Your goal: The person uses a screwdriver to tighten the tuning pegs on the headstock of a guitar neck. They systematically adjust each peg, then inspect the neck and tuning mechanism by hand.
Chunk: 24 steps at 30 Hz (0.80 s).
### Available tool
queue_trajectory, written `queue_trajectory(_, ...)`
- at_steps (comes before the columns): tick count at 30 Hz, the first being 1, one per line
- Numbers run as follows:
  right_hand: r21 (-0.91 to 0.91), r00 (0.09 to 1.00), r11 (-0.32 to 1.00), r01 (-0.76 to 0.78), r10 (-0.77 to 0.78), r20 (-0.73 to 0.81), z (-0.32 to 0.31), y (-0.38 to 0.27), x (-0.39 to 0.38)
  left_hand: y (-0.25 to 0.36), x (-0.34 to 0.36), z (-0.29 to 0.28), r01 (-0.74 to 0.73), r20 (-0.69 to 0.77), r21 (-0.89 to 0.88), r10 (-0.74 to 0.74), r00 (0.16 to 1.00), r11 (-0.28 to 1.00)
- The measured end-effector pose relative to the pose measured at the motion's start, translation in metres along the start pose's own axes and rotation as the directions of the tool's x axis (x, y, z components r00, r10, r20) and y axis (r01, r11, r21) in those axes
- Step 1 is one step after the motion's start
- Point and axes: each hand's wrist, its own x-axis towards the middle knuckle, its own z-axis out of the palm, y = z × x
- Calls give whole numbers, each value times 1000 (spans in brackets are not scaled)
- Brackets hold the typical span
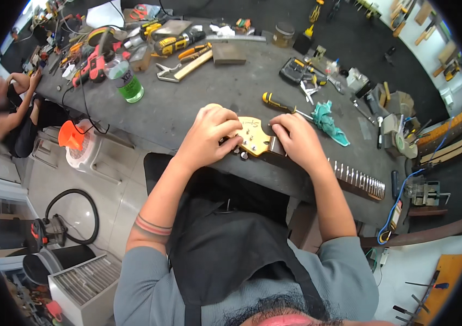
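Note:
A guitar neck lies along the near edge of the dark workbench. Its pale wooden headstock (pixel 252 142) shows metal tuning posts, and its dark fretboard (pixel 364 186) with bright frets runs off to the right. My left hand (pixel 209 136) is closed on the left end of the headstock, thumb and fingers by the tuning pegs. Around the neck just past the headstock, my right hand (pixel 300 142) is closed, hiding the part beneath it. Beyond that hand lie a yellow and black screwdriver (pixel 278 103) and a crumpled teal cloth (pixel 329 122).
A clear bottle with green liquid (pixel 125 79) stands at the left of the workbench (pixel 176 111). Farther back are a cordless drill (pixel 179 43), a clamp (pixel 171 71) and a dark block (pixel 228 54). At far left sits another person (pixel 16 114). A vacuum cleaner (pixel 51 231) is on the floor.

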Motion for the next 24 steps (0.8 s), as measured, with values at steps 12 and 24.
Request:
queue_trajectory(12, -194, 993, 979, 57, -76, -90, 13, -24, -50, 24, -37, 11, 79, -115, 125, -64, 991, 989)
queue_trajectory(24, 77, 968, 994, -72, 51, 246, 20, -21, 17, 27, -39, 12, 134, -160, 85, -119, 980, 987)
